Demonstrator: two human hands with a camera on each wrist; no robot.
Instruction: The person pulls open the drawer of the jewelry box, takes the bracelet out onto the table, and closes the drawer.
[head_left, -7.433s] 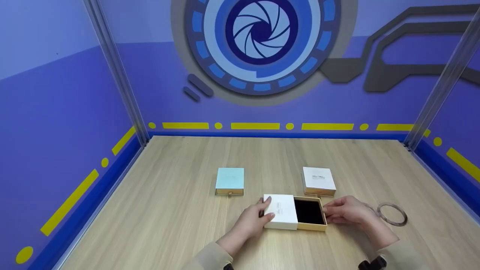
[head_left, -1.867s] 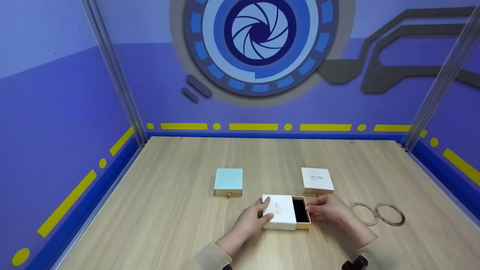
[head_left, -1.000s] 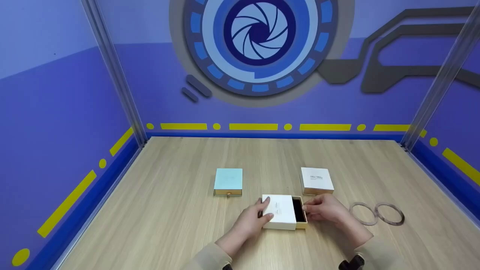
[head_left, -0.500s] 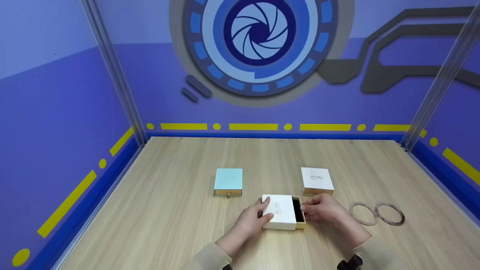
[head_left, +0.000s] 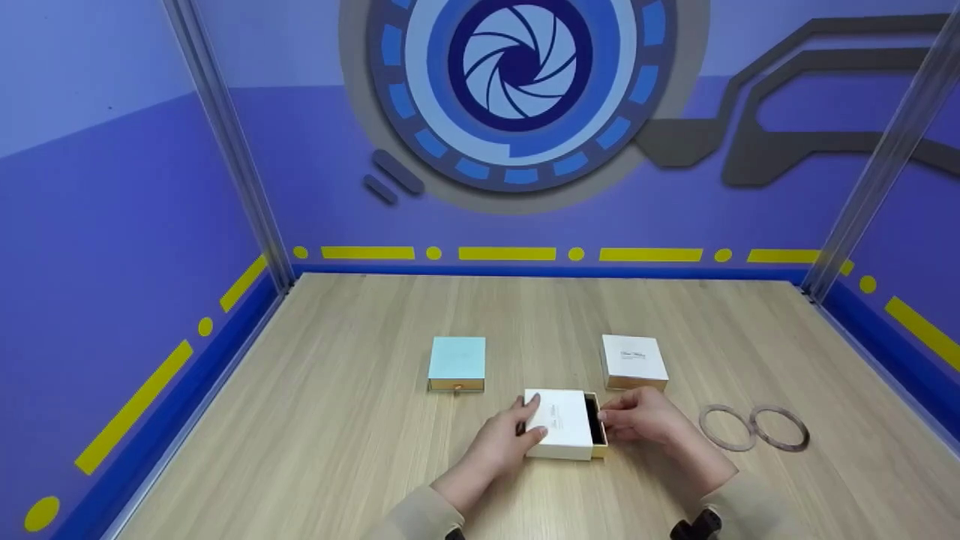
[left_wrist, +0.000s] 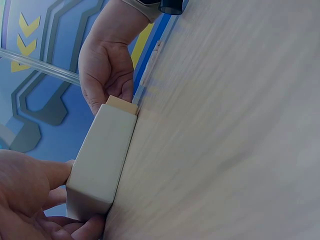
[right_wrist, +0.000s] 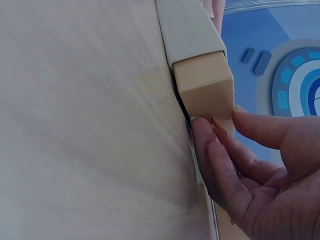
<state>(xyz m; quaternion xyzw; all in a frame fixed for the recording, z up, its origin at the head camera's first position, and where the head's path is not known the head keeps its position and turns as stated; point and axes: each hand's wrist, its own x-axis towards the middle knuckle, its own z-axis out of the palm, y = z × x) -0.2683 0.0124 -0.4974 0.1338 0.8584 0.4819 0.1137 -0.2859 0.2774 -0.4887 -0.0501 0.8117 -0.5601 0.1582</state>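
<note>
A white jewelry box [head_left: 558,424] with a gold drawer [head_left: 599,451] lies on the table, the drawer showing a narrow strip of dark lining. My left hand [head_left: 498,444] grips the white sleeve from its left end, thumb and a finger on its top. In the left wrist view, fingers also curl round the sleeve's end [left_wrist: 100,155]. My right hand [head_left: 643,417] holds the drawer's outer end. The right wrist view shows the thumb at the drawer's edge and curled fingers against its front [right_wrist: 207,102], near a small ribbon tab [right_wrist: 219,128].
A light blue box [head_left: 458,360] stands behind to the left, and another white box [head_left: 634,360] behind to the right, close to my right hand. Two bangles, a pale one [head_left: 727,428] and a darker one [head_left: 780,428], lie side by side to the right.
The drawer has slid left into the sleeve, from about half out to a narrow strip. My right hand has moved left with it, uncovering the pale bangle. My left hand stays put.
</note>
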